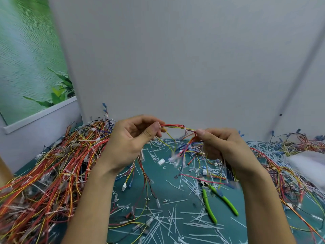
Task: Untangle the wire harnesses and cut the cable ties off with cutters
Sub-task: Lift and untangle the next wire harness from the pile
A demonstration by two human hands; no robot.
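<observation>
**A harness held up between both hands, above the cutters**

Head view: the green-handled cutters (209, 206) are seen lying on the teal tabletop (163, 191) with their handles spread apart and nothing touching them except stray wires. Above and beyond the cutters, a wire harness (175, 126) of red and yellow strands is held up off the tabletop between the two hands. Its one end is pinched between the thumb and curled fingers of the left hand (130, 140), up and to the left of the cutters. The other end is gripped by the thumb and fingertips of the right hand (223, 145), straight above the cutters. A white cable tie (184, 128) is seen wrapped round the strands between the hands, nearer the right one. From the held span, loose blue, red and yellow ends with connectors hang down toward the cutters; they are blurred.

Well to the left of the cutters a deep pile of harnesses (52, 173), mostly red and orange, is heaped on the tabletop. To the right of the cutters a thinner tangle of wires (290, 155) is spread out. All round the cutters, and in front of them, cut white cable ties (175, 217) are scattered. Behind everything a plain grey wall (175, 59) is seen
</observation>
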